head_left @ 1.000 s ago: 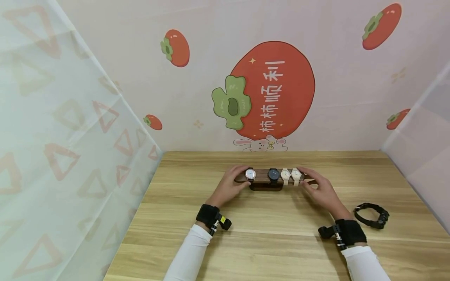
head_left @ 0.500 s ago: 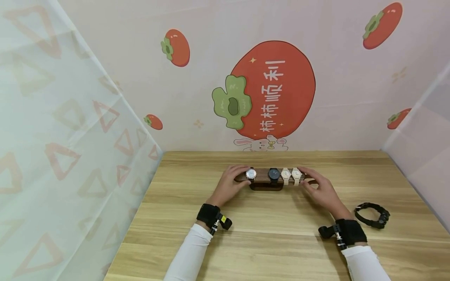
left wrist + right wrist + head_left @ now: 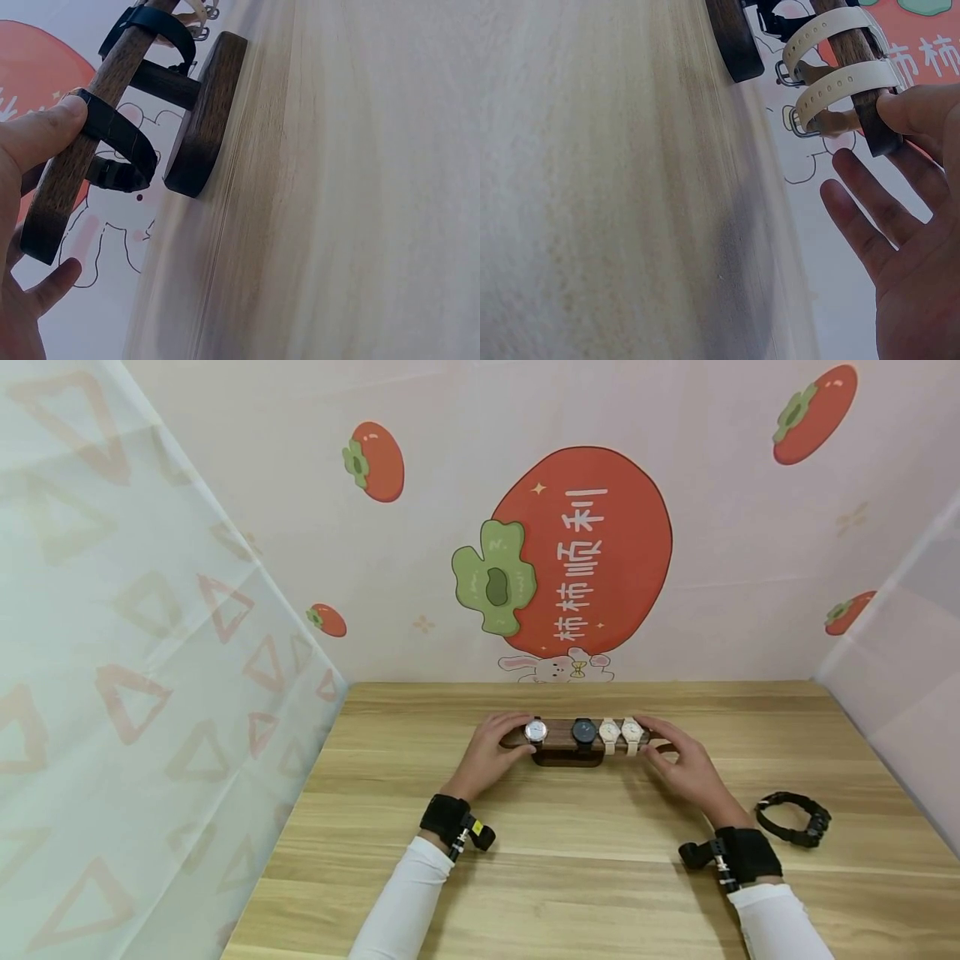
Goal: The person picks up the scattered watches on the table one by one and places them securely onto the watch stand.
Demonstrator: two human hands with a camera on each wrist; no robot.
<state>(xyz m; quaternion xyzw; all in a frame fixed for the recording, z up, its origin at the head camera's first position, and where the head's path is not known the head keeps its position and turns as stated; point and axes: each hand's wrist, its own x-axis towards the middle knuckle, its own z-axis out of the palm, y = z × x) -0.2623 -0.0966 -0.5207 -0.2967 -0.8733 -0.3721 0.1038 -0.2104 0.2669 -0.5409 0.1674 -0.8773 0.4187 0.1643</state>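
A dark wooden watch stand stands on the table, its crossbar raised over a base. My left hand grips the bar's left end; in the left wrist view its thumb presses beside a black strap. The right end is pinched between thumb and fingers of my right hand, with other fingers spread below in the right wrist view. Along the bar sit a white-dial watch at the left, a black watch, and two cream watches beside my right hand.
Another black watch, chunky and with its strap looped, lies on the wooden table near my right wrist. Behind the table rises a pale wall cloth printed with persimmons. A patterned cloth hangs at the left.
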